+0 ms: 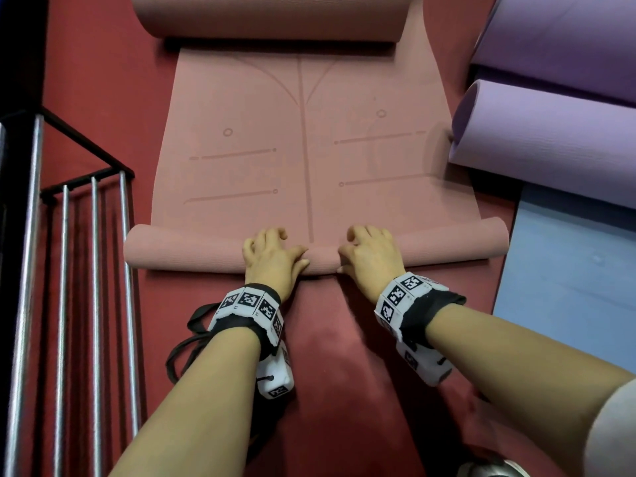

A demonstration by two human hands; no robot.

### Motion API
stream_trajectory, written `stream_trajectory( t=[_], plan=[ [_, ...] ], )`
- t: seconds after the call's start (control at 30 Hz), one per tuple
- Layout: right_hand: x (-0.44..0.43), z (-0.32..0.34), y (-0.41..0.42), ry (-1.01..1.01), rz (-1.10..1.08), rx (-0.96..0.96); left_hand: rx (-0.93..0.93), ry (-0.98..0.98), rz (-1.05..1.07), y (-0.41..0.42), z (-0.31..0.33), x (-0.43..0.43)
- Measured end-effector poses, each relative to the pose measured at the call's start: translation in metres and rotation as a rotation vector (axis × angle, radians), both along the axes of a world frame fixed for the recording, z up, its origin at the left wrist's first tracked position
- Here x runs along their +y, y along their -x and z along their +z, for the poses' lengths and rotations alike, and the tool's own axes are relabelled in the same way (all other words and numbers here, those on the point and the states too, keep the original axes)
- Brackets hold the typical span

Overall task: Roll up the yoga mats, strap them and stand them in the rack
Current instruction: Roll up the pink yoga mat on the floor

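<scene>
Wristbands [251,302] with printed markers sit on both forearms. Left hand [272,256] and right hand [370,258] grip the rolled near end of the pink mat [309,149] side by side, fingers curled over the roll. The rest of the mat lies flat on the red floor [103,80]. The rack [93,270] stands at left. Two purple rolled mats [550,139] lie at right. A black strap [192,335] lies beside the left wrist.

Dark red floor [327,359], soft indoor light
</scene>
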State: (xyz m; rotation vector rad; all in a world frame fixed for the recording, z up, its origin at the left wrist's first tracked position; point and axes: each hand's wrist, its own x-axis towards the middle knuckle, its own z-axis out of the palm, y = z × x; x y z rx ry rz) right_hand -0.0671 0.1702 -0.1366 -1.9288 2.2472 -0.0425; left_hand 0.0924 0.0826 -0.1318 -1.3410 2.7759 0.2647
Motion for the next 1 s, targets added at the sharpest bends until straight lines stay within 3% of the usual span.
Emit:
stream_trajectory(
  t=[0.33, 0.43, 0.63, 0.7, 0.83, 1.0],
  plan=[
    [-0.012, -0.002, 0.002, 0.262, 0.025, 0.17, -0.117, 0.03, -0.045, 0.005, 0.01, -0.011],
    [-0.008, -0.011, 0.0, 0.329, 0.009, 0.187, -0.046, 0.04, -0.039, 0.002, 0.005, -0.01],
    [-0.004, -0.014, 0.004, 0.27, 0.026, 0.276, -0.011, 0.108, -0.007, 0.005, 0.002, -0.009],
    [-0.003, -0.015, 0.005, 0.227, 0.022, 0.277, -0.016, 0.124, -0.025, 0.004, 0.001, -0.011],
    [-0.012, -0.011, 0.009, 0.333, -0.023, 0.233, -0.068, 0.216, -0.039, 0.009, -0.002, -0.017],
    [-0.01, -0.022, 0.012, 0.434, 0.005, 0.206, 0.051, 0.246, -0.037, 0.012, -0.005, -0.017]
  ],
)
